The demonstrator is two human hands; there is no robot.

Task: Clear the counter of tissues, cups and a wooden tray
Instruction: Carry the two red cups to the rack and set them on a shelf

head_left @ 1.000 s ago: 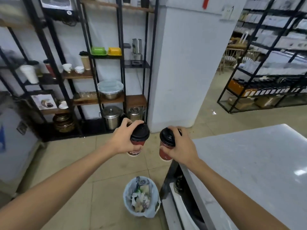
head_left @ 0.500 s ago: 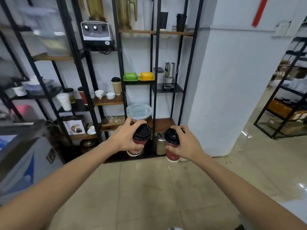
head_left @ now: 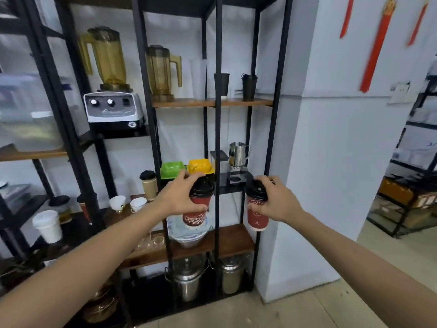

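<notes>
I hold two red paper cups with black lids out in front of me, close to a black metal shelf unit. My left hand (head_left: 182,197) grips the left red cup (head_left: 196,215) around its lid and upper body. My right hand (head_left: 275,201) grips the right red cup (head_left: 256,220) the same way, near the unit's right post. Both cups are upright and hang in the air, about level with the shelf that bears the green and yellow boxes. The counter, the tissues and the wooden tray are out of view.
The black-framed shelf unit (head_left: 217,138) has wooden boards holding a blender (head_left: 111,91), a jug (head_left: 163,69), green (head_left: 172,169) and yellow boxes (head_left: 200,165), a steel pitcher (head_left: 237,153), a brown lidded cup (head_left: 148,185), teacups (head_left: 138,203), a bowl and steel pots (head_left: 189,280). A white pillar (head_left: 343,162) stands on the right.
The view has lifted away from the counter and the bin and closed in on the shelf unit. Both hands keep hold of their cups and have moved nearer the shelves.
</notes>
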